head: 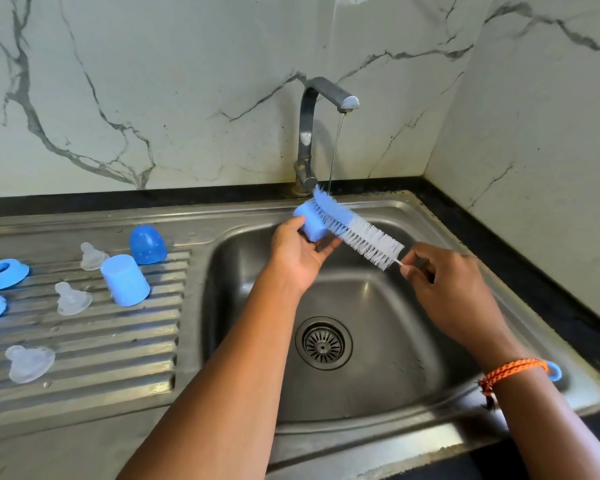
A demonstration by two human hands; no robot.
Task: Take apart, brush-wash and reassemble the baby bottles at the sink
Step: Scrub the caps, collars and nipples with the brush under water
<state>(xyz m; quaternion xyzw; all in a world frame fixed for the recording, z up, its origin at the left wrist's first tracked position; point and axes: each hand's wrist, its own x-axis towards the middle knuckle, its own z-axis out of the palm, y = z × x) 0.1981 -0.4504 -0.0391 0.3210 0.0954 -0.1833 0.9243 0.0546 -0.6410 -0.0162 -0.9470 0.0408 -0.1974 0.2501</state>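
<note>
Two blue bottles (124, 285), three teats (72, 299), two rings (4, 273); left hand (298, 252) grips bottle, right hand (440, 275) pinches brush (354, 230).

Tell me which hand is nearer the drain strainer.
Right. The right hand hovers just above-right of the drain strainer; the left hand is higher, gripping the blue bottle.

Bare forearms, orange braided wristband (513, 370) on right wrist

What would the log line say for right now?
left hand: holds blue bottle | right hand: pinches bottle brush against it | tap: running | step: brush-wash
</note>
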